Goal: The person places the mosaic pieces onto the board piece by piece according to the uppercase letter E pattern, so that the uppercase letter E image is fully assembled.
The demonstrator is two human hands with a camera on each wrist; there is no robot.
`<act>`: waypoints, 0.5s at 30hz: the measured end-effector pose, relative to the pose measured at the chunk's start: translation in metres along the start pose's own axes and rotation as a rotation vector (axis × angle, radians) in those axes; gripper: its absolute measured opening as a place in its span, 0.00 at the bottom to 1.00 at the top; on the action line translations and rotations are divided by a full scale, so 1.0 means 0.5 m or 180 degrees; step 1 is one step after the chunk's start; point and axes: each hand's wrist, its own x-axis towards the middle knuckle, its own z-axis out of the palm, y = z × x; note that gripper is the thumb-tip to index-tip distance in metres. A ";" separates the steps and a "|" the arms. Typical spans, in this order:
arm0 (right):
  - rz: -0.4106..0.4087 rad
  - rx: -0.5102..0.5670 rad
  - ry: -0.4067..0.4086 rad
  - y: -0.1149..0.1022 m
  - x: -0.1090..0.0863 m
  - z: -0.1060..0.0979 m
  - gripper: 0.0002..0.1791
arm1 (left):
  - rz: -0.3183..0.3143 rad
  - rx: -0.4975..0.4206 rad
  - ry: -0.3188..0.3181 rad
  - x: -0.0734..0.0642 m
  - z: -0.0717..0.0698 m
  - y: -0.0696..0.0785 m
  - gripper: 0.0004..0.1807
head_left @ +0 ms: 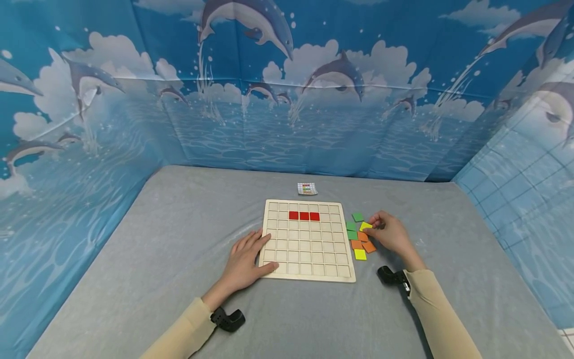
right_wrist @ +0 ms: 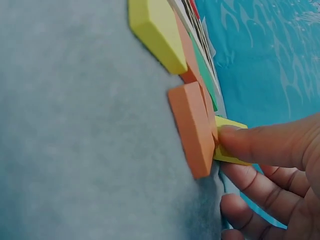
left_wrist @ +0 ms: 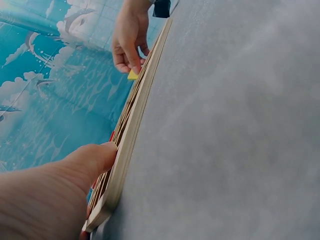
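A wooden grid board (head_left: 307,245) lies flat, with three red square tiles (head_left: 304,216) side by side in a row near its far edge. My left hand (head_left: 244,262) rests on the board's left side, thumb over the near left corner. To the right of the board, my right hand (head_left: 391,233) pinches a yellow tile (right_wrist: 233,141) between thumb and fingers. Around it lie green tiles (head_left: 357,217), orange tiles (head_left: 368,247) and another yellow tile (head_left: 360,255). In the left wrist view the pinched tile shows beyond the board's edge.
A small card (head_left: 307,188) printed with a coloured grid pattern lies beyond the board. The grey cloth (head_left: 179,224) covers the table. A blue dolphin-print curtain (head_left: 278,129) hangs behind and at the sides.
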 end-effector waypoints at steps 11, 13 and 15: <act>-0.0065 0.0154 0.0157 -0.010 -0.009 0.008 0.12 | 0.0013 -0.0011 0.0014 0.001 0.003 -0.002 0.41; -0.0093 0.0157 0.0149 -0.017 -0.012 0.011 0.12 | 0.0011 -0.0020 0.0014 0.001 0.003 -0.002 0.41; -0.0136 0.0189 0.0105 -0.024 -0.014 0.017 0.12 | 0.0009 -0.0027 0.0012 0.001 0.003 -0.002 0.41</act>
